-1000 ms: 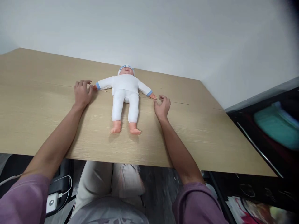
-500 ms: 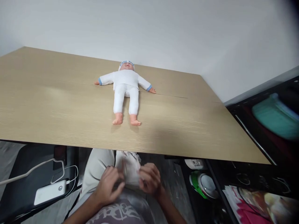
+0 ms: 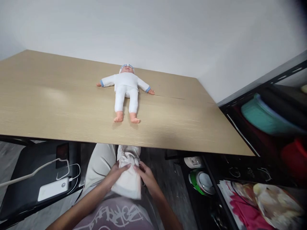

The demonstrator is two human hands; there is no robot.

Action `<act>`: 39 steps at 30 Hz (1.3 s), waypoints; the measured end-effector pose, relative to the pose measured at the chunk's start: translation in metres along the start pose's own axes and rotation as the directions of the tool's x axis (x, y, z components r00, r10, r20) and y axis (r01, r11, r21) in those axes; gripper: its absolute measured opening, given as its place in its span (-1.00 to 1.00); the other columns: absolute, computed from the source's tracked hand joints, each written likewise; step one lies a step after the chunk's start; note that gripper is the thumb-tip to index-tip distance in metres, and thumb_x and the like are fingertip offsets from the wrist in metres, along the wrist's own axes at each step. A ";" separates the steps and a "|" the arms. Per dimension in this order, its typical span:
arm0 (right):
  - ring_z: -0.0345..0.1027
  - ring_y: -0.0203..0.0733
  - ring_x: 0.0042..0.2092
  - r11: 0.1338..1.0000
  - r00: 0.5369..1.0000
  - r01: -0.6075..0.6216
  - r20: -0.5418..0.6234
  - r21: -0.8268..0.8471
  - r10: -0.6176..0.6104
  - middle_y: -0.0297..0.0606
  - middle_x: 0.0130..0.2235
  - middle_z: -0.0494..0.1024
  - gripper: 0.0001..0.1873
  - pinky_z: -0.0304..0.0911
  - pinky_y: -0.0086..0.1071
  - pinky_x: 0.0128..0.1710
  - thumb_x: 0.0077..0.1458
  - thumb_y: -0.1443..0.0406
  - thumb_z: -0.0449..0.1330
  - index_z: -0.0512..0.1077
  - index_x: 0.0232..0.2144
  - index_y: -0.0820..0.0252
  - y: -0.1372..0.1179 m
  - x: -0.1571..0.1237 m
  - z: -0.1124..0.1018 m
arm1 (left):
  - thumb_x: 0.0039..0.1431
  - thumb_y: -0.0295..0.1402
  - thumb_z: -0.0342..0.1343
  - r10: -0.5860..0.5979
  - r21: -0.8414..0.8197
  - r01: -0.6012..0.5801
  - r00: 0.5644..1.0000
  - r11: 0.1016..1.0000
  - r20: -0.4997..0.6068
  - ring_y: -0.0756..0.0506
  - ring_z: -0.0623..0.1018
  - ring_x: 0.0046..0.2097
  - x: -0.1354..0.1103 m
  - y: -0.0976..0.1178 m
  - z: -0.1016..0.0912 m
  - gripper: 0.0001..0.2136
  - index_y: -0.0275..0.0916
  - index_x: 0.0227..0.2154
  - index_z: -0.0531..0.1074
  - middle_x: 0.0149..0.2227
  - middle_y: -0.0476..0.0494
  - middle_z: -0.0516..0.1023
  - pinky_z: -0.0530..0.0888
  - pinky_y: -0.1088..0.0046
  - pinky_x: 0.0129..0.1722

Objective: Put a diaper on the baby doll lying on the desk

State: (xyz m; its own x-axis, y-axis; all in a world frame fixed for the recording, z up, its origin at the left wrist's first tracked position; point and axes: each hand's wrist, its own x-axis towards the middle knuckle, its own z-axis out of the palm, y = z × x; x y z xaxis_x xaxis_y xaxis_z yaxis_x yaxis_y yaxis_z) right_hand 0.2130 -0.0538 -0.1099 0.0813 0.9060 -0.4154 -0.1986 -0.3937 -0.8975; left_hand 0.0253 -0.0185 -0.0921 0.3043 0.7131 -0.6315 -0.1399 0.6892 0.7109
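L hand (image 3: 117, 172) & R hand (image 3: 145, 174) clamped on whitish cloth (image 3: 127, 184) over lap (image 3: 100, 164), nr tbl (image 3: 172, 131).

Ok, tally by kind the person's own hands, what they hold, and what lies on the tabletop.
Hands (left hand, right hand): 2
Pale cloth bundle, held: 1
Doll, on the tabletop: 1
Total: 4

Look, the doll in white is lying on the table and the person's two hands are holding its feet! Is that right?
Not quite: the hands aren't on its feet. In the head view, the left hand and right hand hold a pale cloth below the table edge. The doll in white does lie on the table.
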 end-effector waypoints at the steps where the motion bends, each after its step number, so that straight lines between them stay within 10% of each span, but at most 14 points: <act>1: 0.66 0.12 -0.14 1.000 1.000 0.023 0.003 -0.001 -0.023 -0.17 -0.18 0.76 -0.31 0.56 -0.08 -0.10 -0.06 -0.23 0.61 0.66 -0.06 0.05 -0.011 -0.022 0.000 | -0.14 0.17 0.61 0.040 0.011 -0.040 0.999 0.999 -0.004 -0.56 0.71 0.26 -0.023 0.003 0.001 -0.28 -0.02 0.09 0.70 0.15 -0.36 0.77 0.65 -0.08 0.24; 8: 0.59 0.01 -0.16 0.955 0.956 0.283 0.109 -0.091 -0.273 -0.29 -0.17 0.69 -0.57 0.53 -0.18 -0.13 0.25 0.01 0.51 0.59 0.11 -0.17 -0.075 -0.104 0.019 | -0.22 0.24 0.59 0.121 0.166 -0.120 0.993 0.979 0.002 -0.54 0.43 0.53 -0.129 0.024 -0.001 0.04 0.31 0.44 0.48 0.26 -0.24 0.68 0.45 -0.20 0.49; 18: 0.30 -0.17 -0.33 0.895 0.918 0.370 -0.052 -0.248 -0.394 -0.42 -0.33 0.38 -0.53 0.34 -0.29 -0.31 0.33 0.01 0.43 0.56 0.20 -0.06 -0.071 -0.039 0.049 | -0.02 0.32 0.50 0.214 0.013 -0.214 0.973 0.977 -0.086 -0.49 0.65 0.31 -0.060 0.067 -0.008 -0.08 0.04 0.35 0.44 0.27 -0.24 0.68 0.63 0.01 0.24; 23: 0.39 0.01 -0.21 0.731 0.759 0.478 -0.190 -0.487 -0.623 -0.27 -0.14 0.53 -0.51 0.47 -0.04 -0.13 0.34 0.09 0.43 0.52 0.27 -0.26 -0.084 -0.036 0.048 | 0.02 0.28 0.52 0.183 -0.008 -0.184 0.981 0.983 -0.060 -0.46 0.68 0.27 -0.050 0.060 -0.017 -0.22 0.04 0.24 0.54 0.23 -0.21 0.71 0.62 0.05 0.25; 28: 0.44 0.21 0.34 0.424 0.673 0.629 0.182 -0.652 -0.717 -0.11 0.28 0.60 -0.51 0.38 0.23 0.41 0.50 0.10 0.28 0.48 0.40 -0.21 -0.126 -0.001 0.064 | 0.09 0.29 0.48 0.208 0.062 -0.206 0.978 0.976 -0.024 -0.47 0.65 0.31 -0.049 0.056 -0.022 -0.18 -0.05 0.29 0.52 0.30 -0.28 0.68 0.58 0.00 0.32; 33: 0.07 0.23 0.63 0.145 0.706 0.595 0.428 -0.790 -0.564 0.05 0.59 0.30 -0.30 0.05 0.23 0.64 0.58 0.01 0.18 0.31 0.57 0.20 -0.134 0.065 0.090 | 0.32 0.19 0.36 0.302 0.299 -0.322 0.947 0.898 0.112 -0.39 0.63 0.33 -0.053 0.062 -0.035 -0.33 -0.14 0.30 0.49 0.27 -0.29 0.69 0.56 0.07 0.34; 39: 0.01 0.13 0.67 0.037 0.717 0.555 0.455 -0.831 -0.529 -0.08 0.67 0.16 -0.29 -0.08 0.18 0.68 0.62 -0.02 0.09 0.23 0.63 0.10 -0.116 0.091 0.092 | 0.52 0.12 0.16 0.261 0.770 -0.393 0.918 0.503 0.299 -0.29 0.72 0.04 -0.070 0.138 -0.075 -0.59 -0.09 0.01 0.69 -0.03 -0.16 0.78 0.56 0.22 0.10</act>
State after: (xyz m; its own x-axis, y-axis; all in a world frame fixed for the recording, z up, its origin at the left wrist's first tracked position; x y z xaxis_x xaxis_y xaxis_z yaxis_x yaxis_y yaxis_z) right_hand 0.1533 0.0886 -0.0297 -0.2812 0.9281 0.2440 0.8495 0.3590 -0.3865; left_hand -0.0862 0.0368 0.0271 0.5244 0.7962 -0.3018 0.5353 -0.0326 0.8440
